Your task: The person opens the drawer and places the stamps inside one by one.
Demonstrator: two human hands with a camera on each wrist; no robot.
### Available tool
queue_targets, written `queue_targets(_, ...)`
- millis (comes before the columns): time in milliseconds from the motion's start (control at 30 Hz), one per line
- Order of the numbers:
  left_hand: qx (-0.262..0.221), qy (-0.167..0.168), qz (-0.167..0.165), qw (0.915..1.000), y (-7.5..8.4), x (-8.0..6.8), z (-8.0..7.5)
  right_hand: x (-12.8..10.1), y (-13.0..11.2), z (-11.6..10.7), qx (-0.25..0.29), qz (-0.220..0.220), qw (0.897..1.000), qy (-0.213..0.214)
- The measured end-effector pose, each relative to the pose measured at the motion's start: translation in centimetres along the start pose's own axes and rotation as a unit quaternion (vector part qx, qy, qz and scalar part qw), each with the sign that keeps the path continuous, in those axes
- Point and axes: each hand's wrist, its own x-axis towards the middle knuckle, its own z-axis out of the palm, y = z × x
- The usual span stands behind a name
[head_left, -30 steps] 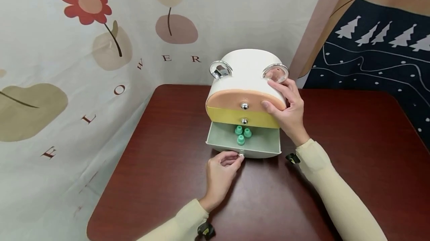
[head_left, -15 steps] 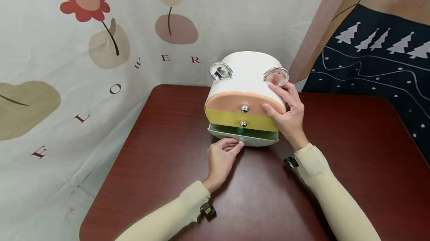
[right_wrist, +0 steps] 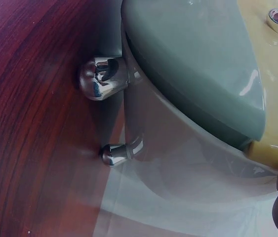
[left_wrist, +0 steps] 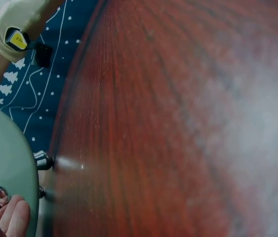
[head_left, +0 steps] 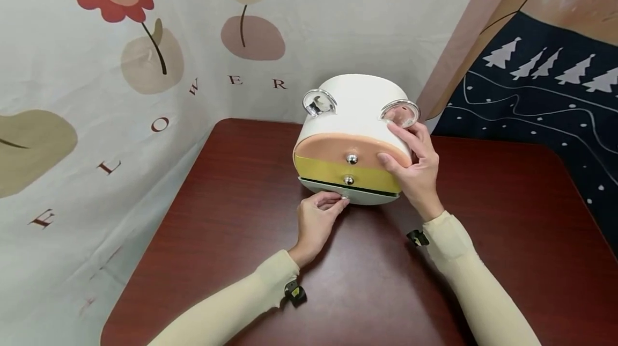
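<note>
A small white drawer box [head_left: 359, 104] with two silver ears stands on the table. Its orange top drawer [head_left: 323, 147] and yellow middle drawer [head_left: 321, 169] are closed. The pale green bottom drawer [head_left: 369, 197] sticks out slightly, leaving a narrow dark gap above it; its inside is hidden. My left hand [head_left: 316, 222] pinches the silver knob [left_wrist: 1, 193] of that green drawer between thumb and fingers. My right hand [head_left: 417, 169] grips the box's right side, thumb on the orange front and fingers beneath the right ear [head_left: 402, 114].
The box rests on short silver feet [right_wrist: 104, 78] on a dark red wooden table [head_left: 232, 190]. Behind it hangs a pale flower-print cloth [head_left: 338, 19], and at the right a navy tree-print cloth [head_left: 531, 94].
The left hand has pushed the green drawer inward, from well out to nearly closed. The several small green pieces inside have gone out of sight. The right hand keeps its hold on the box.
</note>
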Motion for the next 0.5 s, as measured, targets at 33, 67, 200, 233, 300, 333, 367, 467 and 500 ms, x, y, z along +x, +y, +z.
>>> queue_targets(33, -0.003, -0.001, 0.001, 1.0, -0.03, 0.01, 0.06, -0.03, -0.04, -0.09, 0.001, 0.001, 1.0, -0.002)
queue_targets(67, -0.004, -0.001, 0.002, 1.0, -0.03, 0.04, 0.14, -0.01, -0.08, -0.17, 0.001, 0.001, 1.0, -0.002)
queue_targets(200, -0.017, -0.009, 0.006, 0.9998, -0.07, 0.4, 0.53, 0.24, -0.31, -0.38, -0.001, -0.005, 1.0, -0.001)
queue_targets(233, -0.021, -0.01, 0.008, 0.9997, -0.05, 0.53, 0.61, 0.35, -0.35, -0.39, 0.0, -0.007, 1.0, 0.001)
queue_targets(300, -0.028, -0.013, 0.01, 0.9995, 0.0, 0.73, 0.73, 0.53, -0.5, -0.38, 0.001, -0.011, 1.0, 0.004)
queue_targets(333, -0.031, -0.014, 0.011, 0.9994, 0.04, 0.8, 0.77, 0.6, -0.59, -0.36, 0.002, -0.011, 1.0, 0.005)
queue_targets(367, -0.03, -0.014, 0.013, 0.9994, 0.06, 0.86, 0.78, 0.68, -0.65, -0.33, 0.003, -0.011, 1.0, 0.004)
queue_targets(467, -0.008, -0.021, 0.02, 0.9995, 0.34, 0.89, 0.55, 0.87, -0.82, -0.22, 0.002, -0.01, 1.0, -0.002)
queue_targets(500, 0.008, -0.025, 0.026, 0.9993, 0.49, 0.8, 0.34, 0.91, -0.84, -0.19, 0.0, -0.008, 1.0, -0.005)
